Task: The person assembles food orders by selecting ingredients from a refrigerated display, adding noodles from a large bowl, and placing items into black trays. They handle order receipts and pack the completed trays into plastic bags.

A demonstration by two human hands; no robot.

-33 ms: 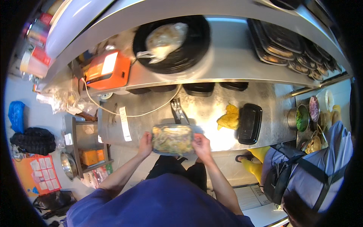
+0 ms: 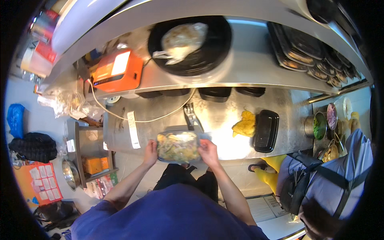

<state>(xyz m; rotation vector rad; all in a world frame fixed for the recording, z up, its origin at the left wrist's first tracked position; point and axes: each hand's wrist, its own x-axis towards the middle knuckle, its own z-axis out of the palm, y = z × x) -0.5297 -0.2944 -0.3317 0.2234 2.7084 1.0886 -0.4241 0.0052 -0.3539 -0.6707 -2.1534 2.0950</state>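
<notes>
My left hand and my right hand grip opposite ends of a takeaway container. Its clear lid covers a pale and green mix of food. I hold it level at the counter's front edge, before my body. Just beyond it, metal tongs lie on the steel counter. To the right of my right hand are a crumpled yellow cloth and a black, empty-looking container. My fingers' undersides are hidden by the container.
Overhead runs a steel shelf with an orange device, a bag on black round lids and stacked containers. A white cable droops over the counter. Close on the right stands another person, near bowls of ingredients.
The container and both my hands have shifted slightly left over the counter. The shelf and counter items appear a little farther right as the view moves. My grip stays the same.
</notes>
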